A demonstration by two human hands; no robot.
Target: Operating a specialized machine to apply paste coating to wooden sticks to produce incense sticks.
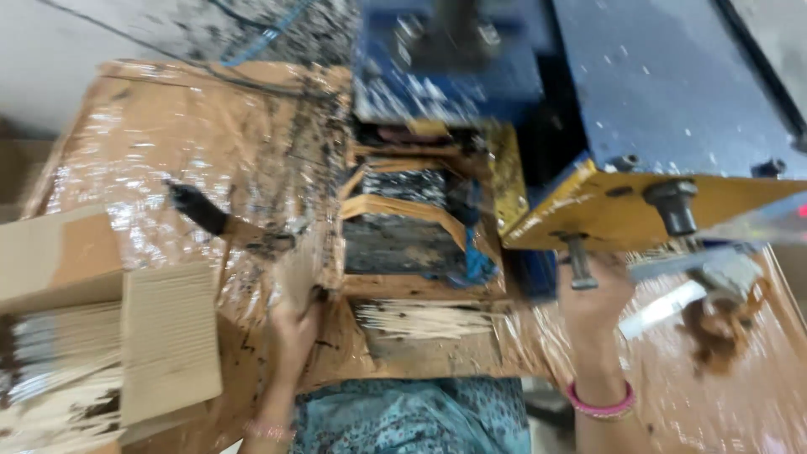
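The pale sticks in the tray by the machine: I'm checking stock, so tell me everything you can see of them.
The pale sticks are thin, light, wood-coloured and lie in a loose flat bundle, roughly side to side, on a brown stained tray ledge just below the dark machine block. The picture is blurred, so no count is possible. The left hand rests to their left, not clearly touching them; the right hand is apart, on a metal bolt.

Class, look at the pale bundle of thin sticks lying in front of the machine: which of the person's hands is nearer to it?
Left. The left hand rests just left of the stick bundle, close beside it; the right hand is farther right, up at the machine's black bolt.
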